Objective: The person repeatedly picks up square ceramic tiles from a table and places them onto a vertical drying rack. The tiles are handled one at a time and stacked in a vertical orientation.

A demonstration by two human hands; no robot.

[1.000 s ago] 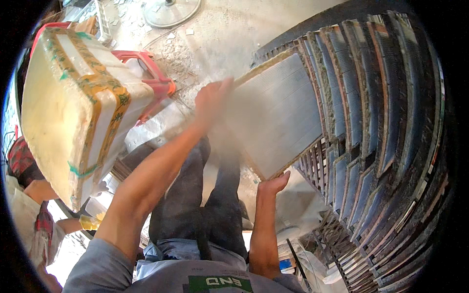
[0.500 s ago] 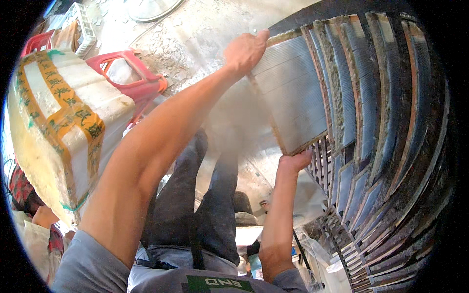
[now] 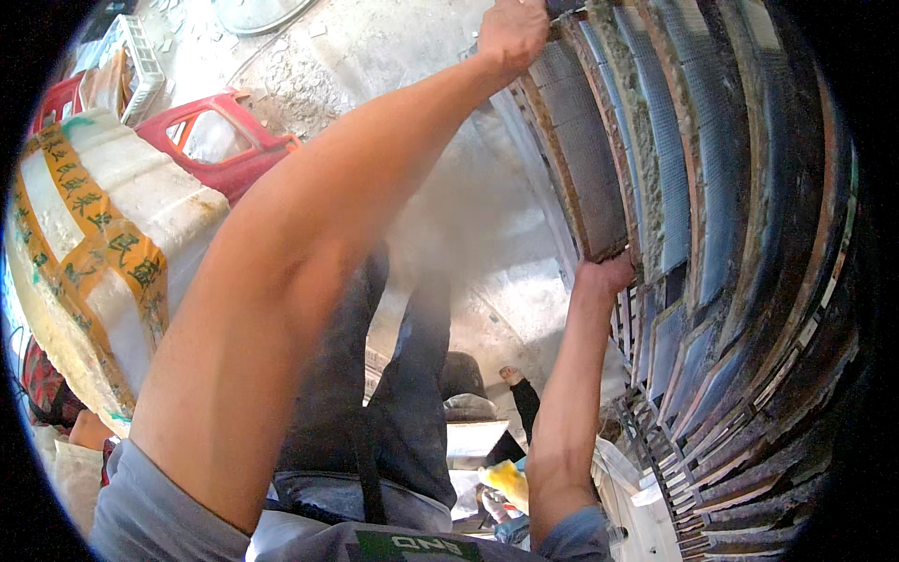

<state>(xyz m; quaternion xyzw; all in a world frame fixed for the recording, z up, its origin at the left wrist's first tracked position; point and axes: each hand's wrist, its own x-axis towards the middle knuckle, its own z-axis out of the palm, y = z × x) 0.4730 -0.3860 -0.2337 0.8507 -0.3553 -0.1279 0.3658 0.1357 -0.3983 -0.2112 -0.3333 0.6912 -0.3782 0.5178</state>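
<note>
At the top centre my left hand [image 3: 513, 37] is closed on the far end of a grey, finely ribbed panel [image 3: 582, 140] with rough brown edging. The near corner of that panel is held by my right hand [image 3: 607, 273], with some fingers hidden behind the edge. The panel stands steeply on its side, its face close beside a row of similar edged panels [image 3: 716, 159] in a dark slatted rack [image 3: 660, 496]. A hazy smear covers part of the view left of the panel.
On the left stands a white foam box [image 3: 201, 211] bound with yellow printed tape. Behind it are a red plastic stool [image 3: 215, 173] and a white crate [image 3: 145, 61]. The floor [image 3: 323, 56] carries broken scraps. Part of another person in a dark sleeve [image 3: 526, 403] shows below.
Both hands have moved to the right with the panel, bringing it up against the racked row. The panel's face now appears narrower and darker. My view has shifted slightly.
</note>
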